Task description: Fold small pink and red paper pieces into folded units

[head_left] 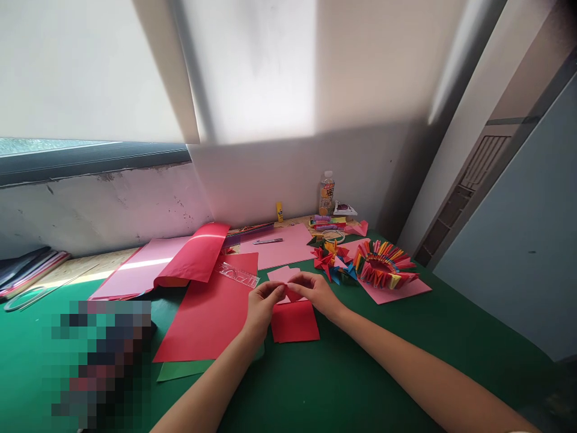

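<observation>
Between the fingertips of both hands is a small folded piece of red paper [293, 294]. My left hand [265, 300] pinches its left side, and my right hand [315, 291] grips it from the right with bent fingers. Part of the piece is hidden by the fingers. Just below the hands lie red paper squares [295, 323] on the green tabletop. Pale pink paper pieces [283, 274] lie right behind the hands. A clear stencil ruler [238, 275] rests to the left on a large red sheet [202, 325].
Colourful folded-paper stars [333, 261] and a ring of folded paper [386, 264] stand at right. Farther back are a bottle [327, 193], a yellow glue stick [279, 211] and a pen [268, 241] on a pink sheet [297, 240]. A blurred-out object [108, 367] sits at left.
</observation>
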`<state>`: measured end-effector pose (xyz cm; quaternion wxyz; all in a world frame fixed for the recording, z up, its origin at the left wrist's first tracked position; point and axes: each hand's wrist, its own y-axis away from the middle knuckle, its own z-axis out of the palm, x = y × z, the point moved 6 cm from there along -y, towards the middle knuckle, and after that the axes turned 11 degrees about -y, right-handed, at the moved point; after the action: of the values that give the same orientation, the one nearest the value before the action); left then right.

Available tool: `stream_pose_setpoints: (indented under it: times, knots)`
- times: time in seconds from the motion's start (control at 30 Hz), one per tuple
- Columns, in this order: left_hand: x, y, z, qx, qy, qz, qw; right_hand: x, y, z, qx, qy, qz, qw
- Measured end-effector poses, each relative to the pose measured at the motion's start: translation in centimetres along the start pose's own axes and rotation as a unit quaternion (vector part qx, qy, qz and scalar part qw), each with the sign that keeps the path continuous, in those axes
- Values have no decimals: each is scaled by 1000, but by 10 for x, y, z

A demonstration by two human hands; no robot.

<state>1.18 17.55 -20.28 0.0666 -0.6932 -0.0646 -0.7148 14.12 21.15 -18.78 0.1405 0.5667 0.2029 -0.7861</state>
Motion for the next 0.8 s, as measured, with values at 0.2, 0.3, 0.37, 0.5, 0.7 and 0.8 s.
stream_pose_setpoints:
  times: [0.2, 0.3, 0.37, 0.5, 0.7, 0.8]
  knots:
    - [-1, 1, -3, 20, 4, -7, 1000, 6, -3, -8, 45, -21, 30, 998]
    - [0, 1, -2, 15, 15, -9, 1000, 7, -4, -10, 52, -14, 24, 998]
    - [1, 1, -2, 12, 17, -9, 1000, 8, -4, -10, 47, -8, 19, 999]
    - [1, 2, -2, 20, 14, -11, 1000, 8, -5, -10, 28, 4, 12, 1000]
    - [6, 2, 1, 0, -36, 11, 999, 2, -3, -2, -35, 95, -12, 995]
    - [6, 2, 3, -14, -84, 16, 996, -1, -2, -2, -30, 136, -26, 990]
